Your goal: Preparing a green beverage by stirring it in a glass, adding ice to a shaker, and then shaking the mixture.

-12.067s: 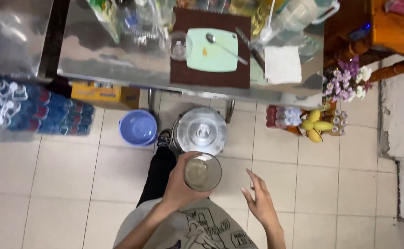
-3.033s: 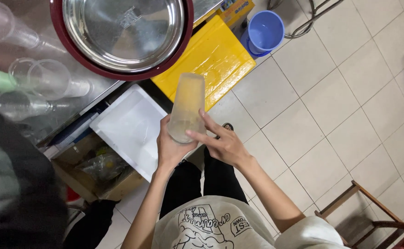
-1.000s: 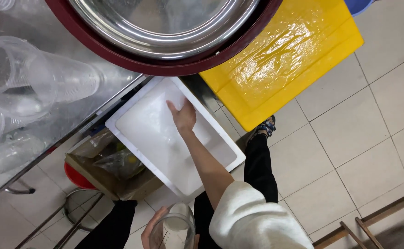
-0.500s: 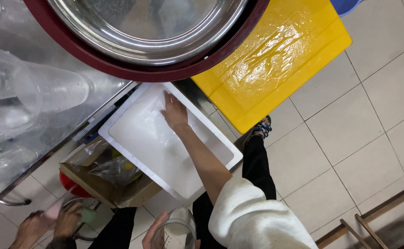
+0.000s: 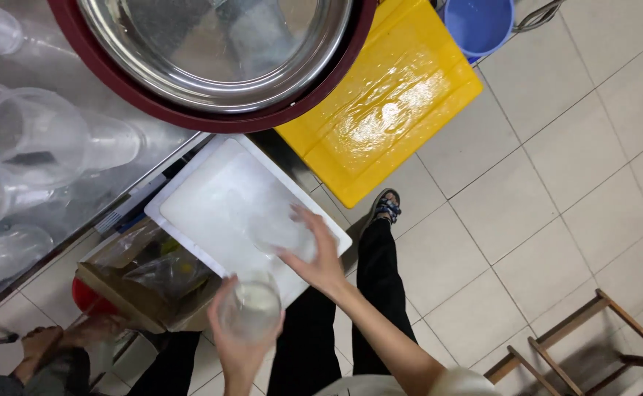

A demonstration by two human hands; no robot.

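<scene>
The left hand [image 5: 237, 341] is wrapped around a clear plastic cup [image 5: 251, 308], holding it upright just below the near edge of a white foam box [image 5: 211, 198]. The right hand [image 5: 318, 253] reaches over that box with fingers curled around a blurred clear lump; whether it is ice I cannot tell. The lump sits just above and to the right of the cup's mouth. The box rests on the floor, beside a yellow lid [image 5: 387, 110] with a wet sheen. Above them, a large steel bowl [image 5: 218, 44] with a dark red rim stands on the tabletop [image 5: 57, 213], next to rows of clear empty cups [image 5: 35, 139]. A blue bucket [image 5: 479, 26] stands on the tiled floor [image 5: 556, 183]. At the lower left, another person's hands [image 5: 42, 345] are near a cardboard box [image 5: 130, 293].
</scene>
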